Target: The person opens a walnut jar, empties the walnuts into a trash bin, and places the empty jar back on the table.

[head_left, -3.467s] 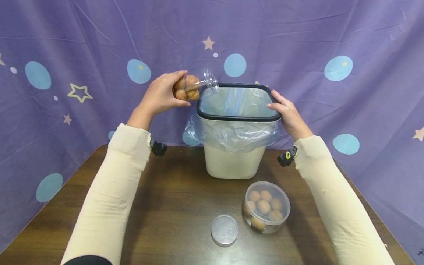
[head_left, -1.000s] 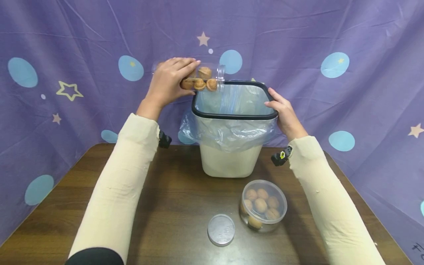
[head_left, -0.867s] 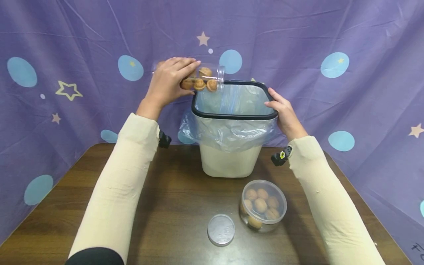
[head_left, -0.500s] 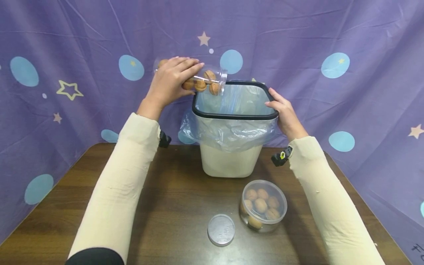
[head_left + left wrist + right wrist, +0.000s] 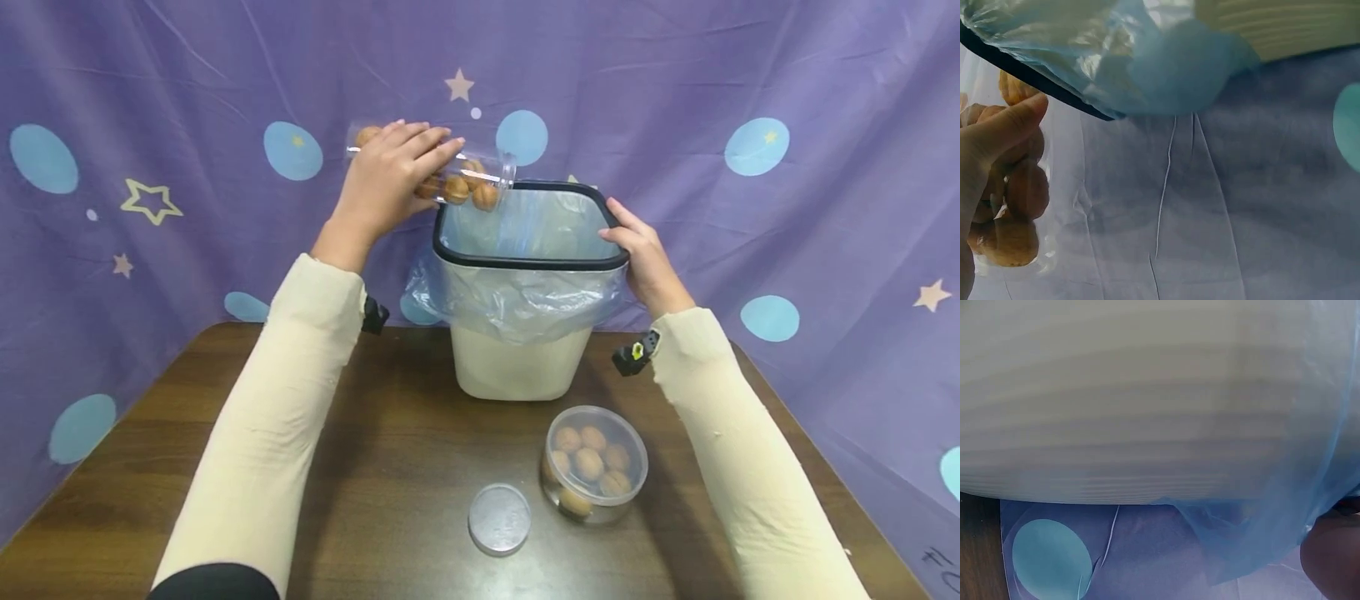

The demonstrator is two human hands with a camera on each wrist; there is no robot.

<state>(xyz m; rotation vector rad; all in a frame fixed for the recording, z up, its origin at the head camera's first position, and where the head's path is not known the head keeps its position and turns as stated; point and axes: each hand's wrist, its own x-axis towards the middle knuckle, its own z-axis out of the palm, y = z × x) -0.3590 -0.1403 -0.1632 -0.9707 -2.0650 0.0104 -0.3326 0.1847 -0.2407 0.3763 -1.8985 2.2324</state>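
Clear plastic filled the left hand (image 5: 386, 175): its thumb (image 5: 1010, 128) and fingers were clamped round a jar (image 5: 491, 165), tilted with its mouth by the back-left corner of the bin (image 5: 517, 362). Walnuts (image 5: 456, 190) lay inside the jar; the hand covered some from the head camera, while the left wrist view, cutting the hand off, showed the thumb across the jar with several nuts below it. The right hand (image 5: 647, 258) was clamped on the bin's right rim, some fingers out of sight; the right wrist view caught only a dark fragment of it, yet revealed ridges on the bin's wall. Bluish liner (image 5: 517, 304) hung over the bin's outside, and the front rim hid its bottom.

In front of the bin, on the tabletop (image 5: 405, 467), stood a tub (image 5: 609, 515) of more walnuts (image 5: 588, 464), blurred by its frosted top, and a silver lid (image 5: 499, 518). Behind the bin hung a purple curtain (image 5: 630, 75).
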